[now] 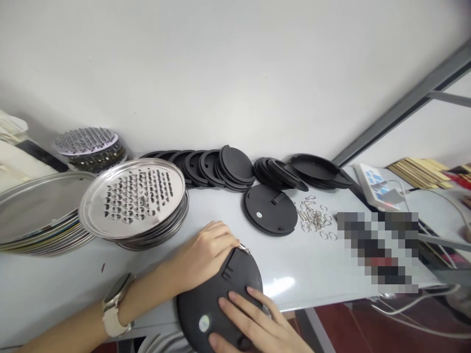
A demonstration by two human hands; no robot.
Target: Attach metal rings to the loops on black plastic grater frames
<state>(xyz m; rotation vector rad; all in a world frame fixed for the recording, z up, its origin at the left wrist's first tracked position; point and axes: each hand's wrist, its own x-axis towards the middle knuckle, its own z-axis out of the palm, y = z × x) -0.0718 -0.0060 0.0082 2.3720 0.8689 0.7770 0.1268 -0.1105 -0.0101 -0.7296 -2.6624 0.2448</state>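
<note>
A spread right hand point(253, 333) presses flat on a black round disc point(200, 299), bracing it over the edge of a white table point(294, 287), as a curled left hand point(208, 255) pinches a small metal clip point(243, 249) at the disc's rim.

1. Steel grater discs point(132, 198) stacked on table point(312, 274), left of center
2. Smaller grater stack point(88, 147) behind them, against wall point(235, 63)
3. Steel pans point(37, 211) stacked far left, touching graters
4. Black discs point(235, 166) in leaning rows along wall
5. Single black disc point(270, 210) flat in front
6. Metal rings point(312, 215) loose beside it
7. White device point(375, 186) right; wood sticks point(419, 172) beyond
8. Pixelated patch point(377, 250) hides item on table
</note>
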